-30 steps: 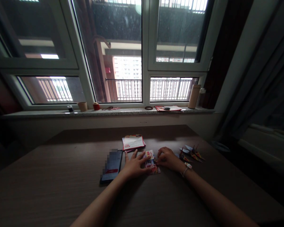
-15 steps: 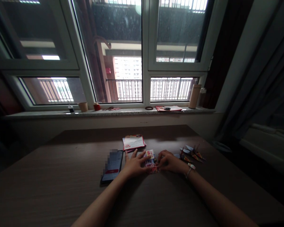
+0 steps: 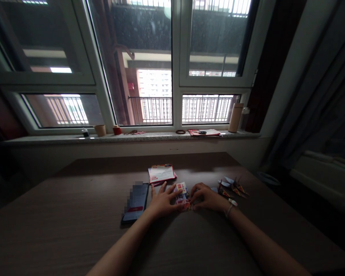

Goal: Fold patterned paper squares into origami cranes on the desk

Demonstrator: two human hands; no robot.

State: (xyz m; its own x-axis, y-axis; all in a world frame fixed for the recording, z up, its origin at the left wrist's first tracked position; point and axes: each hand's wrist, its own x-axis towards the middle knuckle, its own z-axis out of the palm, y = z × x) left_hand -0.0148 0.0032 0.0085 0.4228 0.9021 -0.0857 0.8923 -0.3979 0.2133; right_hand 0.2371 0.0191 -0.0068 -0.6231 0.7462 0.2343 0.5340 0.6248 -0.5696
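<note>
A small, colourful printed paper (image 3: 182, 188) lies on the dark wooden table (image 3: 74, 230) between my hands. My left hand (image 3: 163, 203) rests on its left side with the fingers spread out flat. At the right edge of the paper, the bent fingers of my right hand (image 3: 205, 197) are pinched together on it. The exact grip of those fingertips is partly hidden. A bracelet circles the right wrist. Just left of my left hand lies a smartphone (image 3: 138, 203) with its screen lit.
Beyond my left hand is a stack of printed papers (image 3: 162, 173). Several pointed folded-paper pieces (image 3: 237, 188) sit right of my right hand. On the windowsill (image 3: 161, 137) stand a paper cup (image 3: 100, 130), a red spool (image 3: 116, 130), papers with scissors (image 3: 205, 132) and a tan bottle (image 3: 236, 118).
Both hands stay almost in place on the printed paper. The whole view has shifted very slightly.
</note>
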